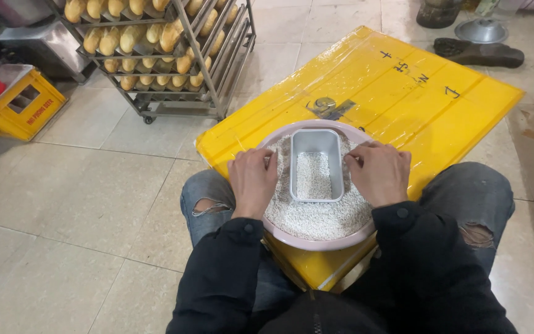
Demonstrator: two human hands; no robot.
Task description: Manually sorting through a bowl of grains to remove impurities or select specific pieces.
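- Metal tin point(316, 164), rectangular, sits in our pink basin point(316, 242) of white grains point(316, 219).
- Our left hand point(253, 179) and right hand point(379, 173) flank the tin, fingers curled; whether either grip clasps anything, we cannot tell.

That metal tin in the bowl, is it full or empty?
Partly filled: white grains cover the floor of the metal tin, its walls bare above. It sits upright among the grains.

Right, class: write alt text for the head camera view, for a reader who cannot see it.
A seated person's left hand and right hand grip the sides of a rectangular metal tin partly filled with white grains, set in a pink basin of the same grains. The basin rests on a yellow board; a wheeled rack of bread loaves stands behind.
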